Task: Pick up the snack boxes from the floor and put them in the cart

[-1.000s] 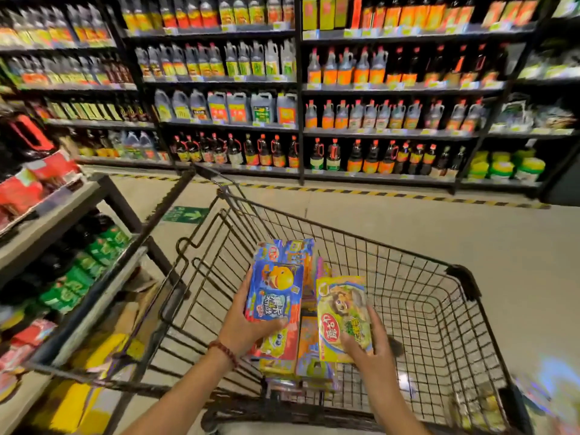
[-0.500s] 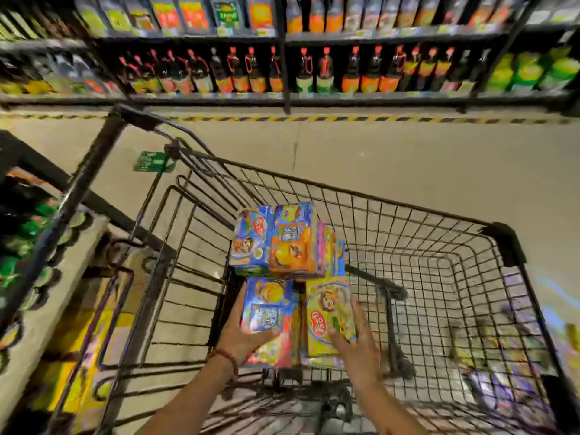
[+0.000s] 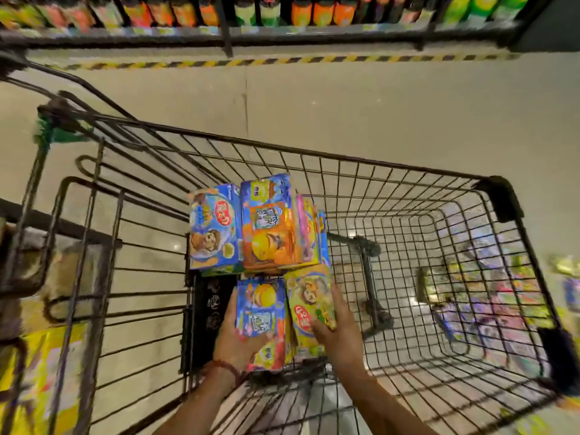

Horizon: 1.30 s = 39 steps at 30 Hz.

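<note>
A black wire cart (image 3: pixel 392 171) fills the view from above. Several colourful snack boxes (image 3: pixel 251 227) lie stacked in its near left part. In front of them my left hand (image 3: pixel 233 337) grips a blue snack box (image 3: pixel 260 306) with a yellow character on it. My right hand (image 3: pixel 337 328) holds a green-yellow snack box (image 3: pixel 309 299) beside it. Both boxes are low inside the basket, on top of more boxes that are partly hidden. A red cord circles my left wrist.
More bright packs (image 3: pixel 489 312) show blurred through the cart's right side, on the floor. A shelf of bottles (image 3: pixel 282 14) runs along the top, behind a yellow-black floor stripe (image 3: pixel 282 61). Yellow cartons (image 3: pixel 37 381) sit at the lower left, next to the cart.
The view has tilted down over the cart. Both hands have lowered their boxes deeper into the basket, close behind the stacked boxes.
</note>
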Motion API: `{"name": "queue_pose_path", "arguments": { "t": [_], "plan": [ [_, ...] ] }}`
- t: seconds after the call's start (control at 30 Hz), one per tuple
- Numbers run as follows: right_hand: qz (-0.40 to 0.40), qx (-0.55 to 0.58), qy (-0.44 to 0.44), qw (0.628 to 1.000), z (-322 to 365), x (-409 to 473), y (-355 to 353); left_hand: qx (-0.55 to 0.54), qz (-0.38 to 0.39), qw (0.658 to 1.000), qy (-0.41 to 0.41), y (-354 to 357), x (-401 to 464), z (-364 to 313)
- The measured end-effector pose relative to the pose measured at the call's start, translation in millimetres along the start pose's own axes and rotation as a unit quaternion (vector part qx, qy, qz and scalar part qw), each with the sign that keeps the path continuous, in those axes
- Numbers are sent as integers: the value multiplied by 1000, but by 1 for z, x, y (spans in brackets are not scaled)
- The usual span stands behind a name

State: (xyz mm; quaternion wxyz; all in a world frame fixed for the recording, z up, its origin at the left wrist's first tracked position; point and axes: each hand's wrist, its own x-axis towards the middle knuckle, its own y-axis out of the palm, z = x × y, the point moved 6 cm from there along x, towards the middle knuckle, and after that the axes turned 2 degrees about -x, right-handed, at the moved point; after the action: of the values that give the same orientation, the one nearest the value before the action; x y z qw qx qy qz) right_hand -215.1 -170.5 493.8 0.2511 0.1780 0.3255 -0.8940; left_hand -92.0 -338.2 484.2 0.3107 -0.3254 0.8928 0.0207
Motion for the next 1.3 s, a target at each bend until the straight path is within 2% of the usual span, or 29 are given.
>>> {"name": "queue_pose_path", "arguments": {
  "t": [0.13, 0.3, 0.37, 0.43, 0.57, 0.67, 0.83, 0.93, 1.03, 1.17, 1.3],
  "plan": [
    [-22, -97, 15, 995, -8, 0, 9, 52, -19, 998, -11, -11, 0, 14],
    [-73, -192, 26, 978, -4, -3, 3, 203, -34, 978, -14, -12, -5, 8],
    [-71, -225, 18, 972, 4, -5, -3, 239, -35, 970, 20, -11, -6, -2],
    [-108, -239, -32, 965, 22, -11, -21, 303, -24, 949, 85, -7, -7, -18],
    [-220, -331, -103, 912, 53, -23, -72, 409, 1, 883, 232, 11, -21, -75],
    [-318, -375, -137, 860, 79, -43, -130, 510, -18, 780, 361, 38, -42, -130],
    [-423, -379, -141, 810, 92, -102, -230, 540, -32, 650, 534, 112, -107, -224],
    [-481, -387, -106, 780, 77, -157, -288, 545, -16, 624, 560, 170, -163, -262],
    [-531, -399, -61, 745, 44, -227, -343, 575, 8, 592, 565, 234, -230, -273],
    [-594, -412, 4, 692, -22, -331, -407, 515, 41, 521, 680, 312, -331, -262],
    [-609, -418, 76, 670, -92, -422, -450, 449, 81, 476, 752, 375, -426, -235]
  ]
}}
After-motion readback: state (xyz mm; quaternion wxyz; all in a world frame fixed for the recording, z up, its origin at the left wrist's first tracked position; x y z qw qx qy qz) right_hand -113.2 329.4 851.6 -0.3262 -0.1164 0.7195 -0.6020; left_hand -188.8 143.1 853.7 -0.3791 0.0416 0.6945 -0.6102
